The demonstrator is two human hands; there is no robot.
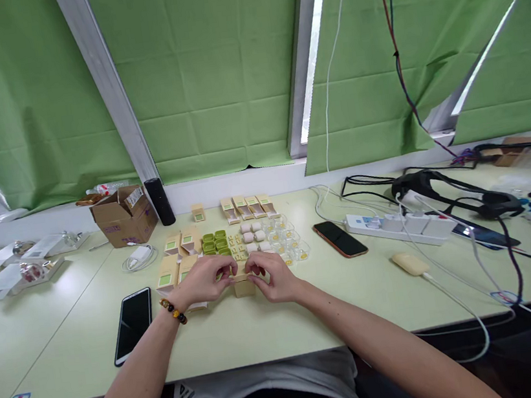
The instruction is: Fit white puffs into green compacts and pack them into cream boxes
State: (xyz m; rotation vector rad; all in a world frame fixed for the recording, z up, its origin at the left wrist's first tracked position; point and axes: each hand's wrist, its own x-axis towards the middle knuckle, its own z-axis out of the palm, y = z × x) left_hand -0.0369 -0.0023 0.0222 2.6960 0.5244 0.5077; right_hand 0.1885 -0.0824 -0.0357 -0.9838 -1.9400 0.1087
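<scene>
- So our left hand [210,279] and right hand [274,277] are both curled in, fingertips pinching the upper part of the little cardboard box [245,288] from either side. The box sits in front of us, near the table's [216,346] front edge.
- Our fingers hide most of its top, so we can't tell what the flaps are doing. If we squeeze unevenly, thin card like that could crease or tear.
- Those tiny pale yellow pieces [237,245] are right behind our fingertips. One careless knuckle forward and we'd probably scatter them.
- Same deal with the green cups [215,241] and the pinkish-white rounded pieces [254,234]: tight rows, hardly any slack for a stray finger.
- The clear plastic cups [295,244] look light, so a sweep of our right hand could knock them around.
- Labelled cartons [166,274] lie just beside our left hand; the bracelet [172,310] might snag one if that wrist drifts over.
</scene>
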